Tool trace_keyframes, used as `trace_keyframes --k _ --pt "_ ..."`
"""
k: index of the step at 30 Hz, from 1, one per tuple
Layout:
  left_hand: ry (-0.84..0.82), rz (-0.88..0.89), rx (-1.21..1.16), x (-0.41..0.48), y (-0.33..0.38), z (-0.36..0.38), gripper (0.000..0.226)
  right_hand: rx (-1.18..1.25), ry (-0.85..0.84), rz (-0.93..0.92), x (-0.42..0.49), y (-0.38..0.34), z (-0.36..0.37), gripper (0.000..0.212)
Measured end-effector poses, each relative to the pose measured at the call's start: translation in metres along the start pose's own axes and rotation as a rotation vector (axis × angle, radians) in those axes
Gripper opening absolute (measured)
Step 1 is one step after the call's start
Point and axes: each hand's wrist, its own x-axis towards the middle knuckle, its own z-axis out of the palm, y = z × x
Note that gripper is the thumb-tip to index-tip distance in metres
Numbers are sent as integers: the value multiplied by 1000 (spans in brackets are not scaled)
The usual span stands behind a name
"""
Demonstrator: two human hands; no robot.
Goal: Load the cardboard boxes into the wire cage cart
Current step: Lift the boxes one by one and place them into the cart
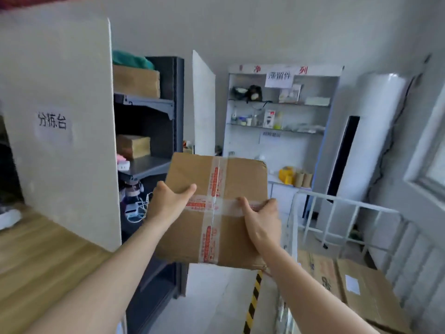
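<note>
Two hands on one cardboard box (231, 179), held up in the air with its taped top towards us. Left hand (168, 201) grips the left edge, thumb on top, fingers hidden underneath. Right hand (262, 220) grips the right edge the same way, thumb lying on the clear tape cross.

Just right of the right hand and lower: wire cage cart (337, 201), white rails, open at the top. At least two flat cartons (370, 292) lie side by side inside it, one bearing a white label.

We judge the loading partly done. Some cartons are in, and this box is in transit, not yet over the cart. What is left is to swing it right, clear the near rail and set it down on the cartons. We cannot tell how many more boxes wait.

Around, from far left of the left hand:
- wooden table (36, 249), low
- white panel (72, 68) with a paper sign
- dark shelves (154, 104) behind the left hand, holding two brown boxes
- white cabinet (248, 145) beyond the box, holding small items
- striped tape (252, 304) on the floor, under the right forearm

The cart's near rail is the one obstacle in the path, so the box must pass above it.
</note>
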Motion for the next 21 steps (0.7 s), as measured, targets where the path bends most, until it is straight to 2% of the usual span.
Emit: trace_keyframes --k 4,7,11,15,21 --pt "3 145 -53 71 55 5 79 8 114 -94 71 -48 0 56" --pt "-36 241 -78 119 90 29 81 57 196 -88 110 -57 -5 50" --pt "-134 373 -97 147 132 104 82 104 310 -20 151 -29 -35 42" --pt "-297 417 -171 150 173 188 115 24 463 61 192 5 -79 45" --pt "-432 465 -217 151 229 283 105 -58 595 81 257 48 -127 48"
